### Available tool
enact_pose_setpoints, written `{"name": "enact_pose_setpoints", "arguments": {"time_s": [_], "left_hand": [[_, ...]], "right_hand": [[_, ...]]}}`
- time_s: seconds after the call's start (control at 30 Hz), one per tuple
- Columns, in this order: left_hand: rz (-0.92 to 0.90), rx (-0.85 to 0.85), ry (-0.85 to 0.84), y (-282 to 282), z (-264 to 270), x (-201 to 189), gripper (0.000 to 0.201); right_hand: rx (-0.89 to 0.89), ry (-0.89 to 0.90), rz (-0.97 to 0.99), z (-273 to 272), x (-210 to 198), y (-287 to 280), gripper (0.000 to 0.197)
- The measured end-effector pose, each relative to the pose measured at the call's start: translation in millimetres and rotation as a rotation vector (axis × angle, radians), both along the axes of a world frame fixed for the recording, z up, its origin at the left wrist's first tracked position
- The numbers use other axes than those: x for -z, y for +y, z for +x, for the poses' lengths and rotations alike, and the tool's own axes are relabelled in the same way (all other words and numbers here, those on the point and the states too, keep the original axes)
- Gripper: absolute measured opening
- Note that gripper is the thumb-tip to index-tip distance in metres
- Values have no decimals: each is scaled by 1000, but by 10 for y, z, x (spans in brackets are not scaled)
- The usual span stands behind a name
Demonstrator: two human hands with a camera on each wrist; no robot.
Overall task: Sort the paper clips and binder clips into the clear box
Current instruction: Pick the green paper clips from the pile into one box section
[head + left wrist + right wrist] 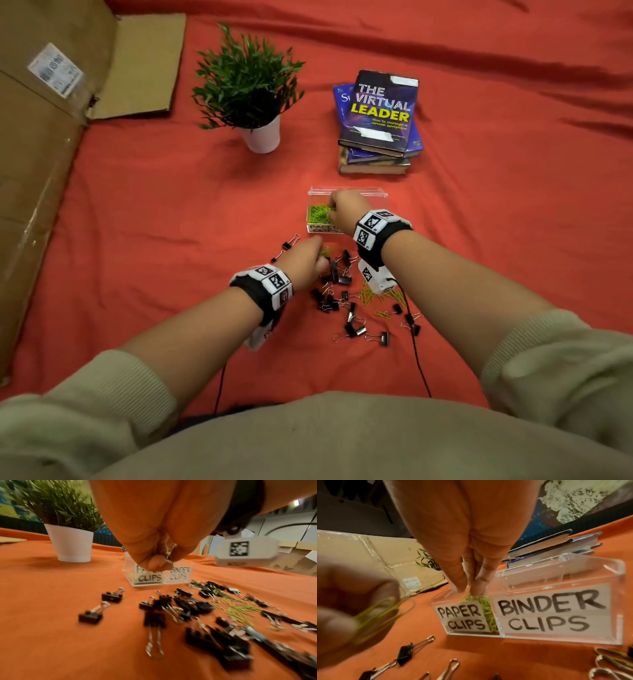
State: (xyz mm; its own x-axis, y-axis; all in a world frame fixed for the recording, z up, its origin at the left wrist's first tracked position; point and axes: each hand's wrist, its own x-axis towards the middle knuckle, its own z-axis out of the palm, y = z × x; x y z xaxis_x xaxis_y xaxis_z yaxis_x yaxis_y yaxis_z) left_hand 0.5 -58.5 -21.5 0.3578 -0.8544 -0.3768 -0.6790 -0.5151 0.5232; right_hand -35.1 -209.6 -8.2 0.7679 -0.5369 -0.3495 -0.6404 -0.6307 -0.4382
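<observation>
The clear box (370, 198) (556, 634) stands on the red cloth, split into parts labelled PAPER CLIPS (462, 616) and BINDER CLIPS. Green paper clips (317, 214) fill the left part. My right hand (342, 205) (469, 590) points down into that part, fingertips pinching a green paper clip. My left hand (310, 257) (159, 561) hovers just in front of the box with its fingers curled round a few green paper clips (382, 616). Black binder clips (337, 294) (154, 618) and loose green paper clips (371, 296) (235, 608) lie scattered below both hands.
A potted plant (250, 89) stands at the back left and a stack of books (376, 120) behind the box. A flattened cardboard box (41, 137) lies along the left edge. The box lid (556, 566) is tipped open at the rear. Wrist cables (418, 359) trail towards me.
</observation>
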Motion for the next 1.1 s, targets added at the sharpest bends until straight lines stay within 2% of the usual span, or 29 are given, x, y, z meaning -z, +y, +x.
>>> {"name": "enact_pose_setpoints", "arguments": {"time_s": [0.1,0.23,0.3,0.53,0.63,0.73,0.8,0.97,1.1], "left_hand": [[15,5,-63,-170,240,-80,14],[41,65,-189,-519,456,-152,20],[67,112,-254,-687,489,-172,23],[158,209,-462,-889,454,-18,31],[116,166,-509,-815,400,8,30],[-34,58,-465,-650,180,-19,31],[-74,86,-392,-517,-84,-10,27],[102,244,-300,-303,-811,179,37],[113,182,-219,-284,-1051,310,42]], "right_hand": [[24,-41,45,-114,-23,-19,30],[163,-206,112,-503,-112,-87,24],[234,-219,148,-767,-137,-89,22],[186,57,142,-1618,106,-1,17],[172,123,102,-1848,251,82,17],[182,136,25,-1968,343,157,18],[190,142,-8,-1973,376,205,19],[196,184,-61,-1943,435,392,30],[140,169,-115,-1915,480,547,43]]}}
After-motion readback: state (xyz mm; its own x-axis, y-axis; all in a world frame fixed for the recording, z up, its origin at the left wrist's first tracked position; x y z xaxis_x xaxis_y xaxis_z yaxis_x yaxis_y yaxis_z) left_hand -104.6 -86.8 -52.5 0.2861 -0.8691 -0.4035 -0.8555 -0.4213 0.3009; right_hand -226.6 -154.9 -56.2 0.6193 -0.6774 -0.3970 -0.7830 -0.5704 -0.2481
